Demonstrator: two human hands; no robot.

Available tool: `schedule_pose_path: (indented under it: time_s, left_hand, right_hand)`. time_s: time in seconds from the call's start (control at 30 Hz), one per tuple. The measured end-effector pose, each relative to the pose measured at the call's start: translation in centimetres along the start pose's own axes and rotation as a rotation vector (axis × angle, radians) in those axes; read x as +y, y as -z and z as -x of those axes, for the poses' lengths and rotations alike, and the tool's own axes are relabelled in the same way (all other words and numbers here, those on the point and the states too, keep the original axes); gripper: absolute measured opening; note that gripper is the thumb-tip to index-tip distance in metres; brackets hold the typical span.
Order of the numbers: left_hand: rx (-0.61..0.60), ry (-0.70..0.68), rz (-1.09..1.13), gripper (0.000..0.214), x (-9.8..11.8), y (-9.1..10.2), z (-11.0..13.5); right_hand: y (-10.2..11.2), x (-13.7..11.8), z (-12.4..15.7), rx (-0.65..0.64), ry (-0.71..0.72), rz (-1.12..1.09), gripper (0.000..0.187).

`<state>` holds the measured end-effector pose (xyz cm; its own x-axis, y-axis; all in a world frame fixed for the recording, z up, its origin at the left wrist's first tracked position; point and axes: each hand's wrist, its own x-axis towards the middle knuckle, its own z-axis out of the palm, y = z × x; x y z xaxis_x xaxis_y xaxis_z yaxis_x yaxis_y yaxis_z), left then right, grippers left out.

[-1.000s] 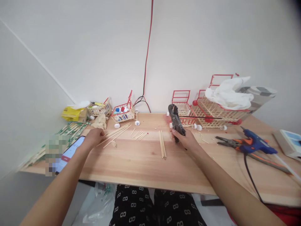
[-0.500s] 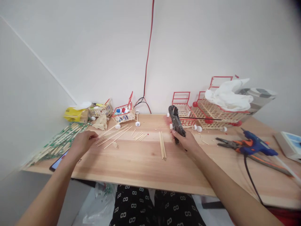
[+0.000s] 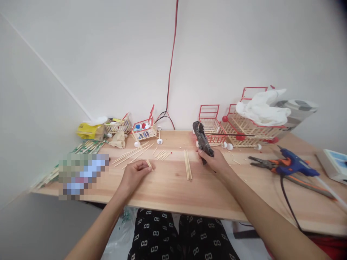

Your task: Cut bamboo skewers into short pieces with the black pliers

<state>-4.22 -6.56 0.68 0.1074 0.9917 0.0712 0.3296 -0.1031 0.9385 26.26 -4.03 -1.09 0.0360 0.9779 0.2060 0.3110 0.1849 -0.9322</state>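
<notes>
My left hand [image 3: 135, 175] is closed in a pinch over the table, with a short piece of wooden stick [image 3: 150, 165] at its fingertips. Closed around the handles of a black pliers-like tool [image 3: 203, 141], my right hand [image 3: 215, 160] holds its head up and away from me. Between my hands lie several long wooden sticks [image 3: 188, 164] side by side and a group of short cut sticks [image 3: 163, 155]. More loose long sticks [image 3: 132, 153] are spread just beyond my left hand.
Small stick-built carts with red trim [image 3: 145, 130] stand along the wall, and a larger cart [image 3: 244, 135] holds white cloth [image 3: 264, 108]. At the right lie pliers [image 3: 261, 163] and a blue glue gun [image 3: 295, 164]. A pixelated patch covers part of the left side, beside wrapped sticks [image 3: 89, 146].
My left hand has moved right and nearer to me, from the loose long sticks, and a short stick piece now shows in its fingers. My right hand keeps its hold on the tool.
</notes>
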Motion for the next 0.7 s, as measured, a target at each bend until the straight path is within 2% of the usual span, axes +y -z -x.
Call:
schedule_pose_path:
  time_s: [0.13,0.23,0.33,0.43,0.53,0.7]
  left_hand:
    - [0.048,-0.005,-0.164,0.018,-0.5,-0.2,0.7]
    - [0.077,-0.013,-0.159,0.016,-0.4,-0.3,0.9]
    - [0.069,0.01,-0.067,0.015,0.2,-0.6,1.1]
    - [-0.039,0.077,0.085,0.015,1.8,-1.5,1.5]
    - [-0.165,0.102,0.201,0.016,3.8,-2.9,1.9]
    - [-0.281,0.083,0.294,0.017,5.8,-4.9,1.8]
  right_hand:
    - [0.1,0.2,0.0,0.0,0.034,0.048,0.033]
    - [-0.2,-0.2,0.1,0.036,0.015,0.02,0.033]
    - [-0.8,-1.9,0.5,0.056,-0.012,-0.063,0.034]
    - [-2.0,-4.6,1.4,-0.037,0.008,-0.124,0.034]
    - [-3.5,-7.2,2.5,-0.144,0.09,-0.055,0.028]
    - [-5.2,-8.5,3.6,-0.233,0.11,-0.012,0.015]
